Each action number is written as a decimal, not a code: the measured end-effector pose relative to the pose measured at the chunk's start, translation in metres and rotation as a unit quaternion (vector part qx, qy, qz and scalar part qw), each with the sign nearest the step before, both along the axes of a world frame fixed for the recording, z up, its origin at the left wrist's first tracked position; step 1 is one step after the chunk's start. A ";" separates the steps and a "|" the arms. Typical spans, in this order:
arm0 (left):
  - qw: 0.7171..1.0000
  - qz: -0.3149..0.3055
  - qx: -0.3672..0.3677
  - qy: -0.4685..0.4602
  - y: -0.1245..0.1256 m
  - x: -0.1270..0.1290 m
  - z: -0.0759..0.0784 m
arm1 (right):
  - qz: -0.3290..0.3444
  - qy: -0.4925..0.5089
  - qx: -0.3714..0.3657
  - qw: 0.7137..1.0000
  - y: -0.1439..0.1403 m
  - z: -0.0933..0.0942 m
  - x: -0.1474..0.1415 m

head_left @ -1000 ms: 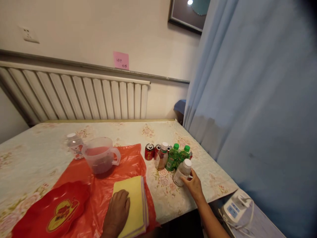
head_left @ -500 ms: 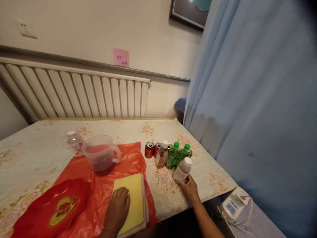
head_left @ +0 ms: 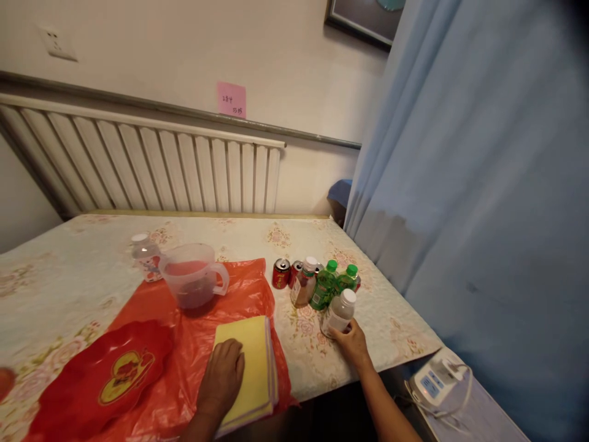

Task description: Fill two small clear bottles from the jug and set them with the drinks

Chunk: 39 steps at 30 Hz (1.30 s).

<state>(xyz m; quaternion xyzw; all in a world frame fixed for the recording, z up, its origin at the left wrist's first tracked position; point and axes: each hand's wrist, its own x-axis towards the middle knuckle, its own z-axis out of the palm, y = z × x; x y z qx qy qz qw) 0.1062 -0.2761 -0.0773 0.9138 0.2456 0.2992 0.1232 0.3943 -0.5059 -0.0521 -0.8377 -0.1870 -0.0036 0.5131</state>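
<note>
Left hand lies flat, open, on yellow cloth stack. Right hand is wrapped around white-capped bottle, tilted, base near the table, not lifted clear. Other bottles behind look untouched; jug is farther back.

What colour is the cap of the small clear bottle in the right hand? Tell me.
White cap on the small clear plastic bottle, head view.

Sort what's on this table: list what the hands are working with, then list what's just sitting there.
In hand:
- white-capped bottle, gripped by the right hand
- yellow cloth, under the left hand

Lying about:
- measuring jug
- red cans
- green-capped bottles
- red plastic bag
- small bottle beside the jug
</note>
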 end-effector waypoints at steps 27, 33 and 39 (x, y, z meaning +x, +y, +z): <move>1.000 0.003 -0.005 -0.001 -0.004 -0.001 0.003 | -0.087 -0.067 -0.025 0.994 0.022 -0.019 -0.022; 1.000 0.007 -0.005 -0.008 -0.004 -0.001 0.001 | -0.051 -0.049 -0.003 0.997 0.017 -0.021 -0.018; 1.000 0.005 -0.005 0.002 -0.005 -0.001 0.004 | -0.096 -0.079 -0.014 0.992 0.023 -0.026 -0.029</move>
